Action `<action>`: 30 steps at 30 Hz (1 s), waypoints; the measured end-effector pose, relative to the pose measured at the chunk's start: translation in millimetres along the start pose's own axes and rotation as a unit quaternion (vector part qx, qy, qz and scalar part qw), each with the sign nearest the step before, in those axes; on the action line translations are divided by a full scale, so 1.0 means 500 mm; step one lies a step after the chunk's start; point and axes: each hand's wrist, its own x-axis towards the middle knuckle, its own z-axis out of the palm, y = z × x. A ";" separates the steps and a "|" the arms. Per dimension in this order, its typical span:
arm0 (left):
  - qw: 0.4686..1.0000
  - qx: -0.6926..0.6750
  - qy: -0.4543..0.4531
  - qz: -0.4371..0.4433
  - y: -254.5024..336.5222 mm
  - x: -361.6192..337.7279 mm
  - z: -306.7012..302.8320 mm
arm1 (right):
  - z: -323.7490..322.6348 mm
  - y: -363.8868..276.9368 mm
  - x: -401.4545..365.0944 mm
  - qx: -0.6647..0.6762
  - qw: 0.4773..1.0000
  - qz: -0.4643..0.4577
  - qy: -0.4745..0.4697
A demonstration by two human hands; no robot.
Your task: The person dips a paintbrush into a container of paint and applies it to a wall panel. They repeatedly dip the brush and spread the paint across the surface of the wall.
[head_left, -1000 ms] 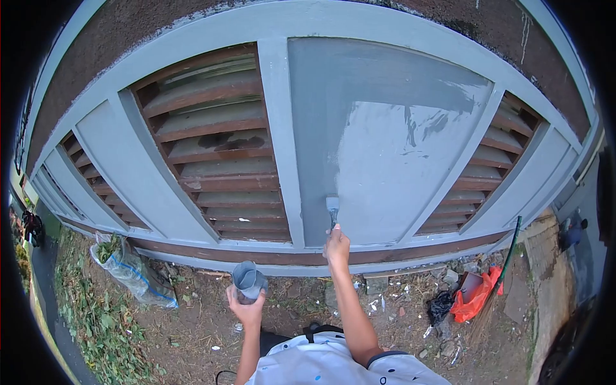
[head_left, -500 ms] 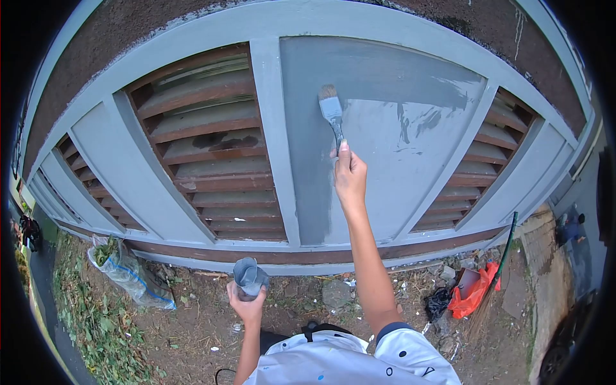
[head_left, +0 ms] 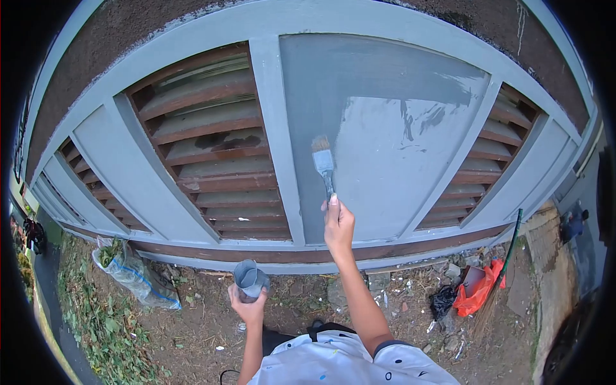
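Right hand [head_left: 339,226] holds the paintbrush [head_left: 323,163] between brown louvres [head_left: 224,183], orange bag [head_left: 471,303] lower right.

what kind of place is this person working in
Outdoors, probably right beside a house or similar building: brown slatted louvres are set into it, bare soil with scattered green leaves lies along its foot, and a see-through sack of greenery sits there.
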 end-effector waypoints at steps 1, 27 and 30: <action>1.000 0.013 0.002 0.005 0.006 0.002 0.003 | 0.007 -0.027 0.028 0.014 0.999 -0.048 0.003; 1.000 0.004 0.004 0.007 -0.011 0.004 0.024 | -0.011 -0.155 0.158 0.025 0.994 -0.088 0.067; 0.995 0.079 -0.016 0.052 -0.016 0.007 0.025 | -0.012 -0.097 0.143 0.040 0.995 -0.017 0.089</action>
